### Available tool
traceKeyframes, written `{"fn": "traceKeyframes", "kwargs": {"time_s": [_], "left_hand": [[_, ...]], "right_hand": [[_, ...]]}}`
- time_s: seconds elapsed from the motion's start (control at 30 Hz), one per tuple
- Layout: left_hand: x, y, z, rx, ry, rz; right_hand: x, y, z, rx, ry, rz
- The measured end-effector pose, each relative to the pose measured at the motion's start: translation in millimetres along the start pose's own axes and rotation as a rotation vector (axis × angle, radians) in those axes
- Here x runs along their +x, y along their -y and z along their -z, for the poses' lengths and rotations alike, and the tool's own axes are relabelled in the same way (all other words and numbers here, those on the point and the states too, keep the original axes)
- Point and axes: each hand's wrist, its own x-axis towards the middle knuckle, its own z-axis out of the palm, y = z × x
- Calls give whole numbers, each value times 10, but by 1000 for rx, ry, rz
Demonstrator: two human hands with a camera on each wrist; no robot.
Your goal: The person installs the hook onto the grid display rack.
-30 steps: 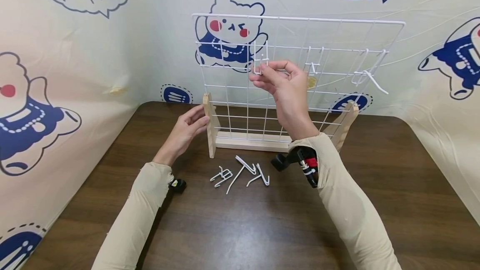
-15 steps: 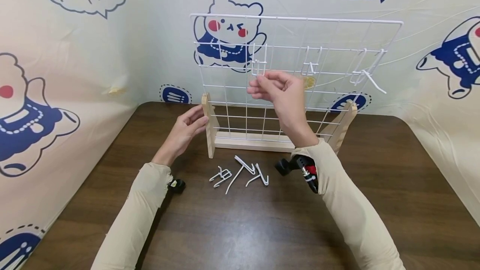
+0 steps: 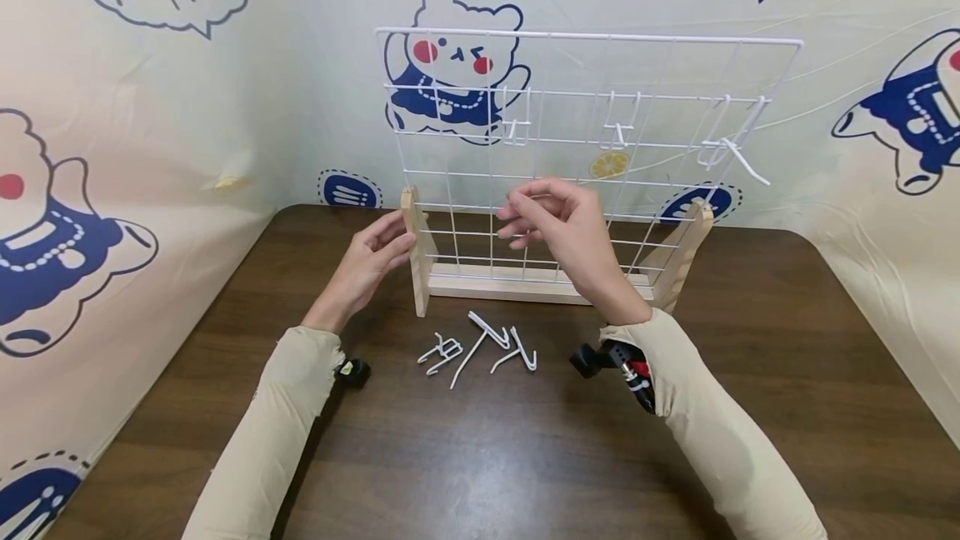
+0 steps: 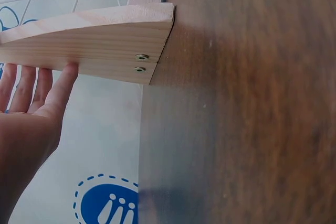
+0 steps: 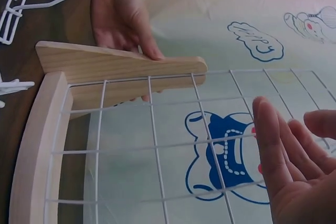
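Note:
A white wire grid (image 3: 588, 36) stands upright in a wooden stand. My left hand (image 3: 366, 261) touches the outer face of the stand's left side panel (image 3: 417, 261); in the left wrist view its fingertips rest against the wood with the fingers nearly straight. My right hand (image 3: 573, 232) is in front of the grid, loosely bent and holding nothing. Above it a white wire hook (image 3: 516, 122) hangs on the grid's upper wires. A second hook (image 3: 619, 135) hangs in the middle, and a third, longer hook (image 3: 742, 161) hangs at the right.
Three white hooks lie on the brown table: a double-pronged hook (image 3: 442, 350), a long hook (image 3: 489, 329) and a shorter hook (image 3: 525, 351). The stand's base bar (image 3: 510, 283) is behind them. A printed cloth (image 3: 300, 107) surrounds the table's back and sides.
My right hand has let go of the leftmost hook, which now hangs on the grid, and has moved down away from it. The left hand stays at the side panel.

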Motion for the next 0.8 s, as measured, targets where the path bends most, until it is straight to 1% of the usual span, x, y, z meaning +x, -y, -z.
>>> {"fn": "traceKeyframes", "kwargs": {"time_s": [0.23,0.33,0.5,0.8], "left_hand": [[7,7,-19,-18,-2,-8],[9,15,-21,-23,-3,-4],[-4,18,-7,-26,-9,-3],[10,23,-6,-37,-6,-13]], "right_hand": [[-171,-11,124,-101,51,-65],[-238,-26,155,-110,72,-78],[-314,-40,181,-129,104,-75],[-410,-68,224,-140,117,-93]]}}
